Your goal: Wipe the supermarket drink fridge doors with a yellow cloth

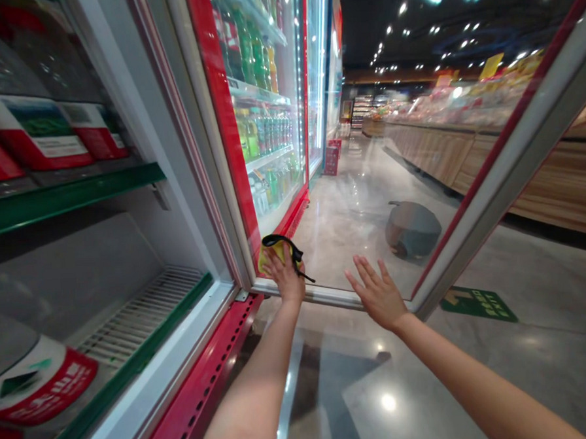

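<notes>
An open glass door [342, 217] with a grey metal frame and red edging stands across the view. Near its lower hinge corner my left hand [286, 272] presses a yellow cloth with a black border [266, 255] against the pane, a black strip trailing to the right. My right hand [378, 290] is at the bottom of the door, empty, fingers spread, over the lower frame and glass. Whether its palm touches the pane is hard to tell.
At the left, an open cooler holds large bottles [41, 383] with red and white labels on its shelves. Behind the glass are another drinks cooler [268, 116] and a dark round object [412, 229] on the floor. Wooden display counters [466, 158] line the right.
</notes>
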